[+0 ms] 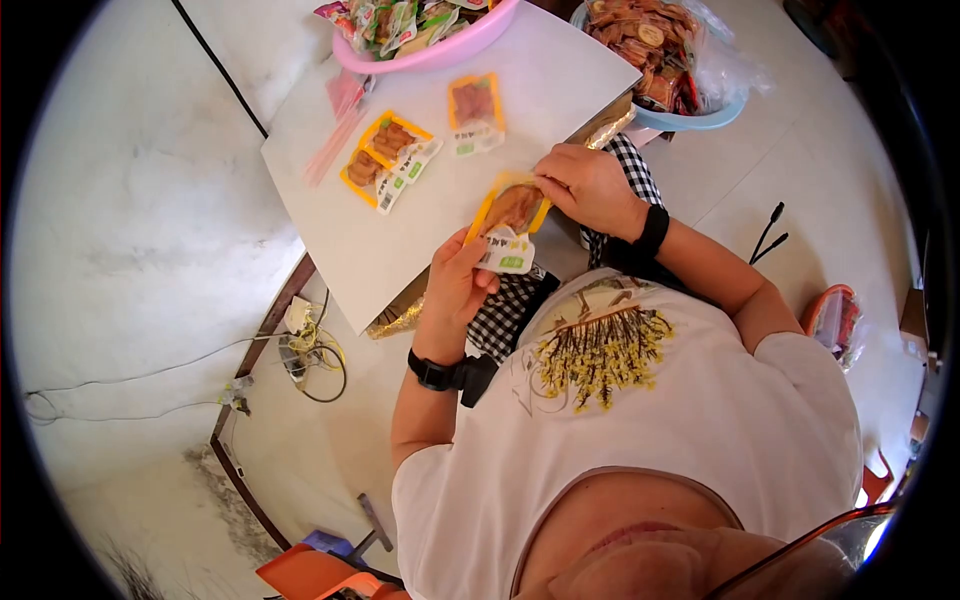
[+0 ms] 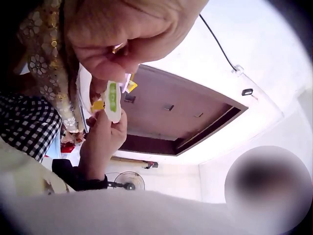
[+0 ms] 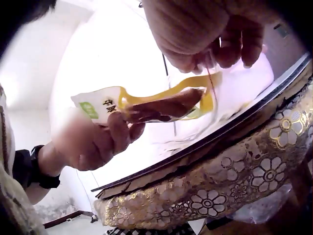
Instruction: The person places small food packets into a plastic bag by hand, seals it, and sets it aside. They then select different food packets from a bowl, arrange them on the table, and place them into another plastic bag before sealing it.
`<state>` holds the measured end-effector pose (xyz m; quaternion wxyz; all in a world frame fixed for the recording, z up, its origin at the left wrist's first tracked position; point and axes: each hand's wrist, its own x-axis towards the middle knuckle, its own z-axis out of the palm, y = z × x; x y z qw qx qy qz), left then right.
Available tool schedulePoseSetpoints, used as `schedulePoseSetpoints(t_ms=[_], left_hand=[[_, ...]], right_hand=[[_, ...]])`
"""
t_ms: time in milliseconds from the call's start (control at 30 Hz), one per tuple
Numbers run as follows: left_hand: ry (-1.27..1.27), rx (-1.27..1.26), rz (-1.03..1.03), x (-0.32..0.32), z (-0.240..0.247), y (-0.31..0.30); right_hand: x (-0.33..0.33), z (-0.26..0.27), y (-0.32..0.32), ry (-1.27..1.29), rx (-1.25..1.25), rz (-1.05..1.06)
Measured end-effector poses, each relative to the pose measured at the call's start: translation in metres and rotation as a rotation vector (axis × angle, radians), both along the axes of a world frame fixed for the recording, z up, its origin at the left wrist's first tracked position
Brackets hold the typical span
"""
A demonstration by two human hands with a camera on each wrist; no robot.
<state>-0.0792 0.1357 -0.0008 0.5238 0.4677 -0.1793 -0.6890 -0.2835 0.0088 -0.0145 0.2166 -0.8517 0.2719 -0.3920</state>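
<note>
A yellow-edged food packet (image 1: 513,208) with brown pieces behind its clear window is held over the table's near edge. My left hand (image 1: 459,285) pinches its white printed end between thumb and fingers. At the packet's other end, my right hand (image 1: 592,190) pinches a clear plastic bag (image 3: 213,105) with a thin red line, which overlaps the yellow edge in the right wrist view. Two similar packets (image 1: 385,160) lie overlapping on the white table (image 1: 330,240), with another packet (image 1: 476,112) to their right. The left wrist view shows both hands close together.
A pink basin (image 1: 440,52) full of colourful packets stands at the table's far end. Clear bags with red lines (image 1: 337,140) lie at the table's left. A blue basin (image 1: 715,118) of brown packed food is at right. Cables (image 1: 315,350) lie on the floor.
</note>
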Motion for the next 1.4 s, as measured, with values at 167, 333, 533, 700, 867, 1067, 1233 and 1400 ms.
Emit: schedulePoseSetpoints(t_ms=[167,333,533,700,867,1067,1233,1400], left_hand=[[-0.010,-0.056,0.042,-0.010,0.000,-0.028],[-0.047,-0.083,0.055,-0.032,-0.007,-0.060],[-0.018,-0.167,0.088,-0.050,-0.033,-0.102],[-0.033,-0.147,0.134,-0.067,-0.026,-0.102],[-0.023,-0.102,0.089,-0.071,-0.037,-0.103],[0.013,-0.322,0.086,-0.074,-0.054,-0.142],[-0.374,-0.302,-0.072,-0.059,-0.043,-0.143],[-1.112,-0.621,-0.478,-0.025,-0.017,-0.077]], right_hand=[[-0.007,-0.005,-0.006,-0.009,0.010,0.016],[-0.012,-0.012,-0.009,-0.054,0.019,0.008],[-0.016,-0.020,-0.012,-0.106,0.032,0.016],[-0.022,-0.029,-0.020,-0.098,0.083,-0.062],[-0.022,-0.034,-0.021,-0.109,0.051,-0.031],[-0.022,-0.032,-0.019,-0.035,0.051,-0.026],[-0.020,-0.033,-0.018,-0.027,0.047,-0.004],[-0.017,-0.026,-0.017,-0.011,0.033,0.009]])
